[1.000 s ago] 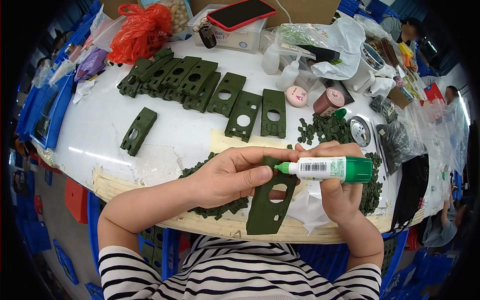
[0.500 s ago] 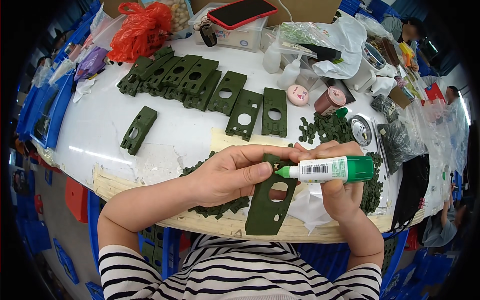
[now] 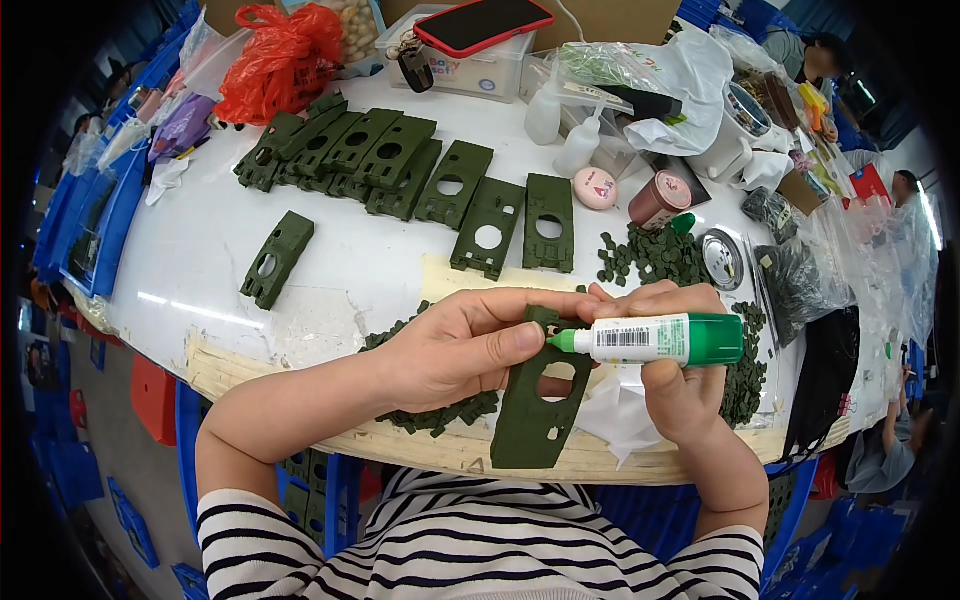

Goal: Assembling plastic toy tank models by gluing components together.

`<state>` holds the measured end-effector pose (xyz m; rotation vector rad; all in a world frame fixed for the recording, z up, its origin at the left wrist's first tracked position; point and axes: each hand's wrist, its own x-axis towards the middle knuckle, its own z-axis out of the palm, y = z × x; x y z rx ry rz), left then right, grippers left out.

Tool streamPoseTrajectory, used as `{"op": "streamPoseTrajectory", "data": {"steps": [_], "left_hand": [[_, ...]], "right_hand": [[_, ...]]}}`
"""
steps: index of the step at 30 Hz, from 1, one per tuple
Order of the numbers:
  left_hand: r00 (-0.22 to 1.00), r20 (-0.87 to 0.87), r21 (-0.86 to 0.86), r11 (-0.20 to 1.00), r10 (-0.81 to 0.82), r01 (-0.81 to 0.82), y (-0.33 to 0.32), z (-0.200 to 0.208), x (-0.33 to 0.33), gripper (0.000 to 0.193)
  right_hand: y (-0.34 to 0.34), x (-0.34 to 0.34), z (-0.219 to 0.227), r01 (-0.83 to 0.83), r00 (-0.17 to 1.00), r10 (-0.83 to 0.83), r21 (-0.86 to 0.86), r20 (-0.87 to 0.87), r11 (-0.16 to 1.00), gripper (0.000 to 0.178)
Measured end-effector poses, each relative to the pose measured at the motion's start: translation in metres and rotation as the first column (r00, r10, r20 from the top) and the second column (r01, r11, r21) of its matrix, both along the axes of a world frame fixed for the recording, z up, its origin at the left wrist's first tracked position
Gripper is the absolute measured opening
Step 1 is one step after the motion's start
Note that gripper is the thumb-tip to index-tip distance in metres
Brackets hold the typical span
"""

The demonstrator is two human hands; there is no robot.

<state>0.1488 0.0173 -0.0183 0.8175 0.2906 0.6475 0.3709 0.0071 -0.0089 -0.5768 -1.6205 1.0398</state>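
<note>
My left hand pinches the upper end of a dark green plastic model tank hull part, a flat plate with a round hole, thumb on top. The part hangs over the table's front edge. In my right hand lies a white glue bottle with a green cap end and a green nozzle. Its nozzle tip meets the hull part beside my left thumb. The bottle lies nearly level, and the fingertips of both hands come close together behind it. Small green pieces lie partly hidden beneath my left forearm.
Several similar hull parts stand in a row at the back, with one apart at left. A heap of small green pieces, a round tin lid and a pink jar sit at right. White tissue lies under my right wrist.
The glue bottle has shifted very slightly left, its nozzle closer in beside my left thumb. Both hands otherwise keep their places and holds.
</note>
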Motion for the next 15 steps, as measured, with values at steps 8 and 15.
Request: {"op": "streamPoseTrajectory", "data": {"steps": [8,15], "left_hand": [[1.0,0.008,0.0,1.0,0.003,-0.003,0.0001,-0.0019,-0.0002,0.054],[1.0,-0.002,0.0,1.0,-0.003,0.003,0.0008,-0.0014,-0.001,0.054]], "right_hand": [[-0.0001,-0.0032,0.0027,-0.007,1.0,0.007,0.001,-0.016,1.0,0.042],[0.0,-0.0003,0.0006,-0.001,1.0,0.001,0.007,0.013,1.0,0.042]]}}
